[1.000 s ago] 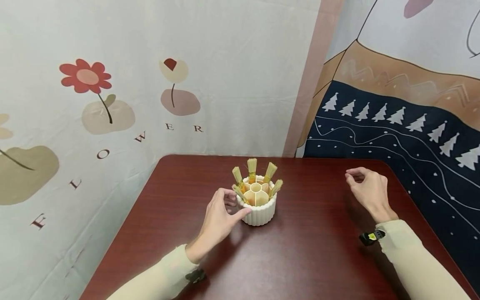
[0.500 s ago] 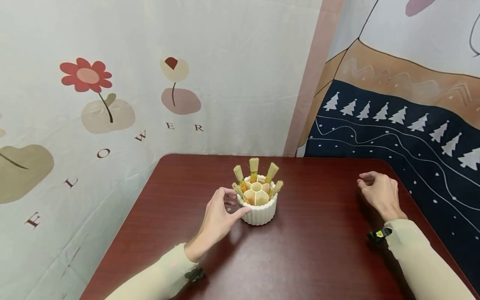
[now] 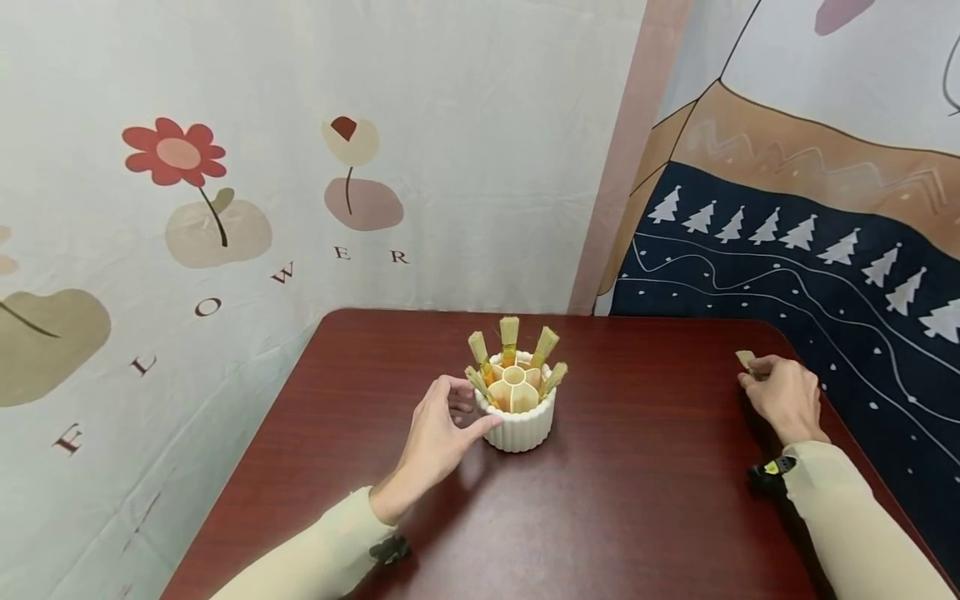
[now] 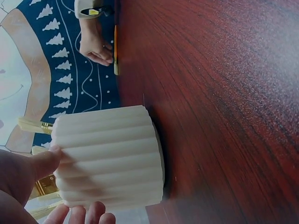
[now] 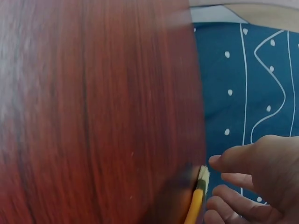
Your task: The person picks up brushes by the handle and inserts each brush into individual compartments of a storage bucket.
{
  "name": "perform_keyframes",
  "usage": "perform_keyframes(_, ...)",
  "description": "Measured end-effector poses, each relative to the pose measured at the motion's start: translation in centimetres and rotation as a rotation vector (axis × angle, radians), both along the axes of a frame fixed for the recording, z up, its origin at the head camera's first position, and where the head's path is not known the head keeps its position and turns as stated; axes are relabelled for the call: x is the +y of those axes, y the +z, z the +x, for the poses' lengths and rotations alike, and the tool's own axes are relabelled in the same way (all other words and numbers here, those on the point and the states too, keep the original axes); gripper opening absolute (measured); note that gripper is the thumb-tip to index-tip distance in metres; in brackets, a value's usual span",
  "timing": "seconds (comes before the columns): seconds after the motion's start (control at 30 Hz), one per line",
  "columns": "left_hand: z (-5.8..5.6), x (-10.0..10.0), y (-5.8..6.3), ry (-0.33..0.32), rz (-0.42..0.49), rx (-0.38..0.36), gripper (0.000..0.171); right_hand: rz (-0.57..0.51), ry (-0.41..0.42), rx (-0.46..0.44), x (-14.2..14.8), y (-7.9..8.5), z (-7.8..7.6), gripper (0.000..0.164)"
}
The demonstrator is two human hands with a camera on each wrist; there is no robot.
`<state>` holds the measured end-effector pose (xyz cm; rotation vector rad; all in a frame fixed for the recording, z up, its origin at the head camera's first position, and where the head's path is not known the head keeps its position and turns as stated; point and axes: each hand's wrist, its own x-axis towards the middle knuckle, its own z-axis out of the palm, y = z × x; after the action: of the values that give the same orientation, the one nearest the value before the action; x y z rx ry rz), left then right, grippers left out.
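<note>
A white ribbed brush holder (image 3: 517, 427) with a divided insert stands on the table, several paintbrushes (image 3: 509, 336) in its outer compartments, bristles up. Around its left side my left hand (image 3: 437, 433) holds it, thumb at the front rim; the left wrist view shows thumb and fingertips against the ribbed wall (image 4: 110, 156). Over by the table's right edge is my right hand (image 3: 783, 398), fingers bent and apart. A loose paintbrush (image 5: 198, 198) with a yellow handle lies flat on the table beside those fingers; only its bristles show in the head view.
The dark red wooden table (image 3: 600, 517) ends close by the right hand. Behind it hangs a pale cloth (image 3: 480, 167) with printed flowers, and at the right a dark blue printed cloth (image 3: 720, 258) with white trees.
My right hand has moved to the right, toward the table's edge, and the loose paintbrush's bristles now show past its fingers. The left hand stays at the brush holder.
</note>
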<state>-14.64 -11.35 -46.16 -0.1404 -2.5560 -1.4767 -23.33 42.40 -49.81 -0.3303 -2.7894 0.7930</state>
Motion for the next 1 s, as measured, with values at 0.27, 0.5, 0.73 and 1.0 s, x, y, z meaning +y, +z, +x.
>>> perform_keyframes(0.27,0.1,0.0,-0.1,-0.003,0.002,0.007,0.058,-0.005,-0.029,-0.048,1.4,-0.7,-0.1,0.049)
perform_keyframes(0.5,0.3,0.0,0.1,-0.008,-0.001,0.01,0.059,-0.013,-0.058,-0.068,1.9,-0.9,-0.2,0.047)
perform_keyframes(0.73,0.2,-0.1,0.1,-0.004,-0.011,0.008,0.059,-0.014,-0.072,-0.05,1.8,-1.0,-0.4,0.041)
perform_keyframes(1.0,0.2,-0.1,0.1,-0.01,-0.012,0.025,0.06,-0.031,-0.081,-0.041,1.4,-1.1,-0.4,0.039)
